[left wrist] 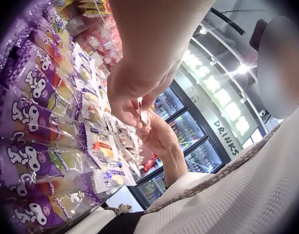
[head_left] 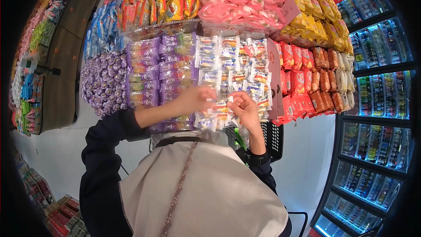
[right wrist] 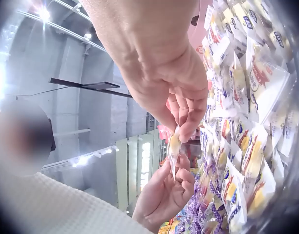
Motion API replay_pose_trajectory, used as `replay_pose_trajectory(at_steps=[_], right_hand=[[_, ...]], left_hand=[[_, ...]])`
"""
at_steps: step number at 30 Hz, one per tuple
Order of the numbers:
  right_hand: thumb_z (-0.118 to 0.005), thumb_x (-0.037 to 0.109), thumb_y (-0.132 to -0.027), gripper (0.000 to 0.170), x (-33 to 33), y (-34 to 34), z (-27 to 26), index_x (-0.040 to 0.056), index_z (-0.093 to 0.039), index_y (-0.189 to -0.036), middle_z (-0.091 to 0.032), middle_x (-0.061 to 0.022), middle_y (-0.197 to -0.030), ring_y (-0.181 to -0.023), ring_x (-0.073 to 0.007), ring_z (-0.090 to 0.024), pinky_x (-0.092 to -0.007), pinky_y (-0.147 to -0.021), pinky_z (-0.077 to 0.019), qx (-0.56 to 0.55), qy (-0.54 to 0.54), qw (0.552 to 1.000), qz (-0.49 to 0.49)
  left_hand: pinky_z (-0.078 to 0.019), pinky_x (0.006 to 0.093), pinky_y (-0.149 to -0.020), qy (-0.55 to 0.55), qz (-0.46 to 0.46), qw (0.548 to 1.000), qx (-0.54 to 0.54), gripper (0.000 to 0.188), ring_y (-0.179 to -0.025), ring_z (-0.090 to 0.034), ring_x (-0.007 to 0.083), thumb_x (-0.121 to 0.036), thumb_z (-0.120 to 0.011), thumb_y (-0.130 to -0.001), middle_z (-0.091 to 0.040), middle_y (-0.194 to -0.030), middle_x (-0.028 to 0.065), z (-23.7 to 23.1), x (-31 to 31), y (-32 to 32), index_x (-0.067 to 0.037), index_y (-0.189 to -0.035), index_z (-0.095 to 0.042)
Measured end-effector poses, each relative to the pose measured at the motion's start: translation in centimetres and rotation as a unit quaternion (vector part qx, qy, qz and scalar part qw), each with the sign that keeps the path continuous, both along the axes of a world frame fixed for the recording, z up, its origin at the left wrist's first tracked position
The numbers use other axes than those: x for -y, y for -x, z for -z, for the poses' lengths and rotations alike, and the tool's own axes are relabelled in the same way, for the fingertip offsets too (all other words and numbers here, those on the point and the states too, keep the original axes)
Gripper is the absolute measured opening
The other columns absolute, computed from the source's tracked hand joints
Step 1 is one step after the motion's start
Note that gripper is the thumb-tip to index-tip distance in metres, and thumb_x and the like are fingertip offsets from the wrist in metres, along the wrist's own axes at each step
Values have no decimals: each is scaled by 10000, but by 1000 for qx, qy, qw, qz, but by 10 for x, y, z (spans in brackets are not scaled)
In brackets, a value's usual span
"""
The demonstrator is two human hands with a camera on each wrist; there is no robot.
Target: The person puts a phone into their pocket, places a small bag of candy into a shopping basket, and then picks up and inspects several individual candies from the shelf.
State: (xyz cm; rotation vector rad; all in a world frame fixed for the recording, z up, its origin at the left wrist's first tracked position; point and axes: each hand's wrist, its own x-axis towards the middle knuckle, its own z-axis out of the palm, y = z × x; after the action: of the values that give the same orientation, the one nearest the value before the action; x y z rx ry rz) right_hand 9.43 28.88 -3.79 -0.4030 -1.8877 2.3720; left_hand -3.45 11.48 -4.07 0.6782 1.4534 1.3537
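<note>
A small white-wrapped snack packet with a yellowish filling is stretched between both hands above the display. My left hand pinches one end of it between thumb and fingers, slightly blurred in the head view. At the other end, my right hand pinches the wrapper with thumb and index finger, its other fingers curled. Seen from the right wrist, the packet is edge-on. Directly below the hands lie rows of similar white packets with blue and red print.
Purple candy bags adjoin the white packets on the left, and red packets stand on the right beyond a pink divider. Pink bags fill the bin behind. Lit drink coolers line the right side.
</note>
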Motion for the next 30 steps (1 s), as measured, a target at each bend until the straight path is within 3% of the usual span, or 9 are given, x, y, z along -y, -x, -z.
replay_pose_trajectory(at_steps=[1, 3, 5, 10, 16, 19, 25, 28, 30], right_hand=[[-557, -35, -806, 198, 4, 0, 1, 32, -501, -985, -585, -9, -766, -706, -47, -546, -173, -559, -430, -4, 10, 1000, -12], [-553, -44, -808, 199, 14, 2, -2, 22, -484, -982, -568, -7, -758, -705, -44, -533, -180, -586, -412, 9, 39, 999, -20], [-557, -45, -805, 198, 18, 3, 4, 23, -478, -973, -557, 1, -748, -701, -40, -525, -176, -586, -402, 14, 14, 1000, -9], [-565, -49, -796, 202, 22, 6, 18, 28, -474, -960, -543, 10, -732, -692, -33, -513, -172, -579, -393, 24, 26, 999, 20], [-533, -7, -827, 200, 18, 3, 15, 25, -474, -1015, -587, -52, -795, -695, -78, -549, -201, -596, -436, 19, 26, 998, 45], [-466, 64, -876, 181, 7, 0, 10, 4, -465, -1046, -609, -119, -899, -733, -157, -594, -261, -673, -475, -5, 32, 997, 69], [-462, 75, -879, 179, -3, -7, 5, 7, -471, -1044, -606, -119, -895, -740, -148, -591, -258, -675, -471, 37, -2, 995, 92], [-487, 127, -876, 167, -4, -10, 10, 75, -485, -1035, -623, -52, -899, -706, -82, -571, -181, -532, -410, 36, -13, 995, 91], [-487, 137, -878, 167, -5, -10, 13, 75, -487, -1033, -625, -53, -894, -705, -81, -571, -183, -533, -411, 35, -13, 995, 92]], left_hand=[[-473, 260, -631, -33, -10, 999, 7, 257, -775, -590, 96, -195, -651, -776, -592, -854, 70, -6, 2, -2, -27, -938, -544], [-463, 298, -675, -2, 19, 980, -199, 301, -824, -583, 140, -217, -662, -749, -576, -911, 83, -23, 4, -3, -33, -953, -537], [-445, 331, -722, 11, 38, 935, -351, 332, -875, -562, 190, -230, -666, -723, -558, -955, 88, -28, 5, -4, -43, -963, -534], [-391, 374, -804, -15, 71, 826, -559, 369, -954, -489, 260, -247, -669, -658, -523, -987, 82, -25, 4, -3, -69, -952, -536], [-365, 362, -839, -24, 67, 776, -626, 393, -937, -485, 226, -191, -687, -607, -522, -932, 66, -26, -6, 8, -66, -950, -542], [-366, 377, -833, -38, -19, 746, -665, 376, -922, -480, 227, -180, -680, -599, -512, -908, 60, -25, -16, 28, -67, -930, -542], [-337, 401, -863, -11, -17, 733, -680, 339, -940, -445, 238, -188, -638, -616, -464, -907, 81, -7, -25, 54, -61, -904, -513], [-335, 401, -864, 0, -11, 735, -678, 351, -935, -444, 241, -197, -649, -621, -458, -903, 80, -4, -26, 56, -58, -909, -506], [-335, 399, -865, 5, -9, 735, -678, 356, -936, -444, 239, -206, -657, -624, -458, -904, 80, -7, -27, 55, -56, -908, -505]])
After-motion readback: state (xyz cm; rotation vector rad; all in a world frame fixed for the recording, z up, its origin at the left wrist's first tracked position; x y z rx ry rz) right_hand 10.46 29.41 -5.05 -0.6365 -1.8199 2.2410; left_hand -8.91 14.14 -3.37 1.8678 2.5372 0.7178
